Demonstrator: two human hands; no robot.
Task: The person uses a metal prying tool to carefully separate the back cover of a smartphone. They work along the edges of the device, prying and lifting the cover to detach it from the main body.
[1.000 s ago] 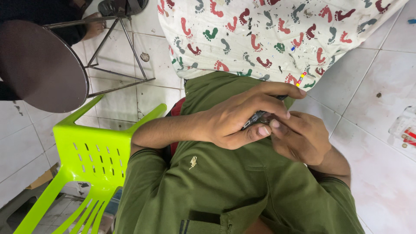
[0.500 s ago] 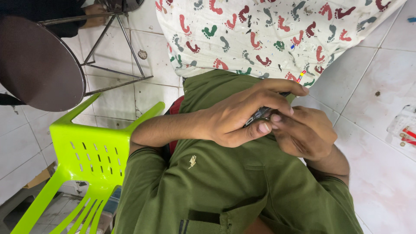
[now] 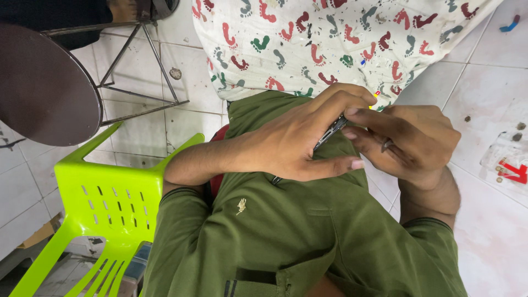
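My left hand [image 3: 291, 144] reaches across my olive green shirt [image 3: 297, 236] and curls around a slim dark device with a metal edge [image 3: 330, 132]. Only a narrow strip of the device shows between the fingers. My right hand [image 3: 410, 144], with a ring on one finger, meets it from the right, fingertips on the device's upper end. Both hands hold it just above my lap, below a white cloth printed with coloured footprints [image 3: 330, 38].
A lime green plastic chair [image 3: 104, 192] stands at the left beside me. Beyond it is a round dark stool top [image 3: 38, 88] on a thin metal frame [image 3: 137, 71]. A clear packet with a red mark [image 3: 509, 162] lies on the white tiled floor [image 3: 495, 242] at the right.
Both hands stay together on the device. My left fingers have shifted along it, and the thumb now lies stretched out below. The view has drifted slightly.
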